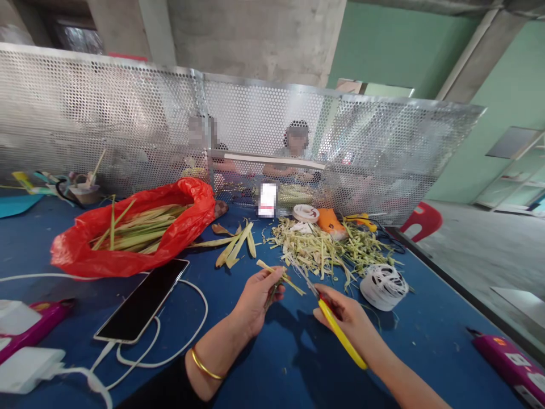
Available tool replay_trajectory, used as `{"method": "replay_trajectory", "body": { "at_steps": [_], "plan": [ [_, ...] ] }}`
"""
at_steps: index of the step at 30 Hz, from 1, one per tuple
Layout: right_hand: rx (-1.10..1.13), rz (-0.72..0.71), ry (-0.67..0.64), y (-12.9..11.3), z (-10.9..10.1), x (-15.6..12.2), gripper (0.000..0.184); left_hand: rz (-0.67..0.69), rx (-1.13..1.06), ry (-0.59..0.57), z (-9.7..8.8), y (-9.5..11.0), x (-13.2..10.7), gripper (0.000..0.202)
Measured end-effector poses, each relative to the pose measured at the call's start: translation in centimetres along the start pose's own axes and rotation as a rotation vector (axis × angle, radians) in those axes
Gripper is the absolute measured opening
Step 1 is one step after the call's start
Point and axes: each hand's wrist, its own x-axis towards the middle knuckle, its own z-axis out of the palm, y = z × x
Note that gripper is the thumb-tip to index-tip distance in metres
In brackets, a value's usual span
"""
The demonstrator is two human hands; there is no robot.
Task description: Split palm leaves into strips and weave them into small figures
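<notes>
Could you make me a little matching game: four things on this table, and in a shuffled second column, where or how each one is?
Things:
1. slim metal tool with a yellow handle
2. glossy red plastic bag
3. narrow pale-yellow leaf strip
4. flat black-screened phone

Places:
A. between left hand fingers
B. attached to a white cable
C. in right hand
D. open, holding long green leaves

Pairs: 1-C, 2-D, 3-A, 4-B

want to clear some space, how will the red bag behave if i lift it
The red bag will probably sag, since its thin-looking plastic is creased. It seems likely to be light for its size, as long leaves show inside. Lifted by one side, it may spill, because its top gapes.
</notes>
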Motion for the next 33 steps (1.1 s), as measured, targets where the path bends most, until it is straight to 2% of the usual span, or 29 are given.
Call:
{"method": "replay_trajectory", "body": {
  "at_steps": [6, 12, 15, 18, 23, 27, 29, 31, 33],
  "plan": [
    [0.215, -0.038, 0.056, 0.1, -0.7, 0.0, 0.058, 0.060, -0.085, -0.033, -0.3, 0.8, 0.3, 0.022],
    [0.444, 0.113, 0.021, -1.7, 0.4, -1.0, 0.062, 0.171, -0.040, -0.054, -0.5, 1.5, 0.2, 0.028],
    [0.598, 0.221, -0.016, -2.1, 0.4, -0.9, 0.060, 0.299, 0.108, -0.052, 0.0, 1.7, -0.4, 0.030],
    [0.772, 0.263, -0.009, -2.1, 0.4, -0.6, 0.056, 0.467, 0.309, -0.097, 0.6, 1.4, -1.3, 0.035],
    [0.919, 0.240, 0.065, -2.1, 0.9, -0.2, 0.053, 0.718, 0.702, -0.291, 0.9, 0.2, -2.8, 0.035],
    [0.964, 0.233, 0.053, -1.9, 1.3, -0.1, 0.054, 0.774, 0.923, -0.477, 0.6, -0.1, -3.3, 0.039],
    [0.986, 0.253, 0.042, -1.9, 1.4, -0.1, 0.055, 0.798, 1.007, -0.532, 0.4, -0.1, -3.2, 0.041],
    [1.013, 0.277, 0.039, -1.8, 1.5, 0.0, 0.056, 0.847, 1.070, -0.538, 0.2, -0.2, -3.0, 0.042],
    [1.022, 0.270, 0.055, -1.8, 1.5, 0.1, 0.054, 0.910, 1.121, -0.491, 0.1, -0.4, -2.8, 0.045]
  ]
}}
